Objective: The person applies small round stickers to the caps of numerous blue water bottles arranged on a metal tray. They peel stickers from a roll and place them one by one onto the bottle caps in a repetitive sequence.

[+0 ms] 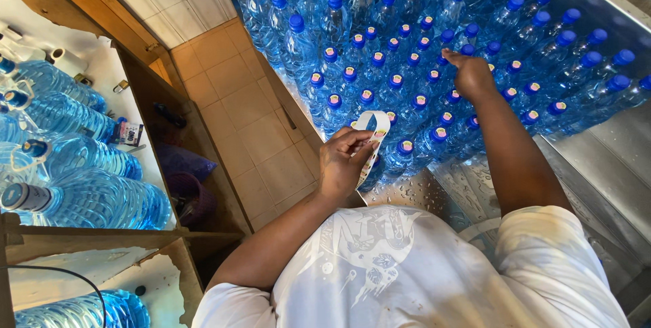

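Note:
My left hand (344, 162) grips a white paper strip of stickers (372, 126) that curls over my fingers, just in front of the near row of bottles. My right hand (469, 73) reaches out over a crowd of small blue-capped water bottles (397, 63) standing on a wet steel table (597, 158). Its fingers rest on a bottle cap (467, 50) in the middle rows. Many near caps carry a small round sticker; those farther back are plain blue.
Several large blue water jugs (81, 196) lie on a white shelf at the left, with more below. A wooden frame (146, 73) edges the shelf. Beige tiled floor (251, 111) runs between the shelf and the table.

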